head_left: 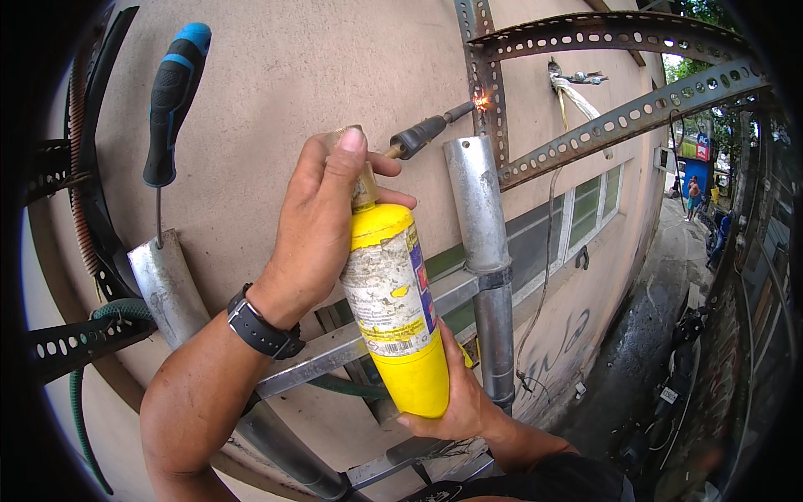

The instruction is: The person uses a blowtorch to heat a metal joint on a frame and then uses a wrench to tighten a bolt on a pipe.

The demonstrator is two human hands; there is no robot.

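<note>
Left fingers (343, 159) grip torch (420, 136); right fingers (452, 347) grip yellow cylinder (411, 368). Perforated post (493, 84) glowing at torch tip; heating apparently underway, remainder unclear.

I have the gas canister (401, 314) between my left hand (322, 201) above and my right hand (456, 402) below, a screwdriver (173, 109) to its left, a pipe (479, 201) right.

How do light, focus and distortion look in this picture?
Head view: daylight falls softly on the beige plaster wall, without hard shadows; head view: an orange glow stands out at the tip of the dark torch nozzle; head view: the upper rusty perforated steel beam looks bowed, likely from the lens; head view: the lower-right rim is dark and blurry.
</note>
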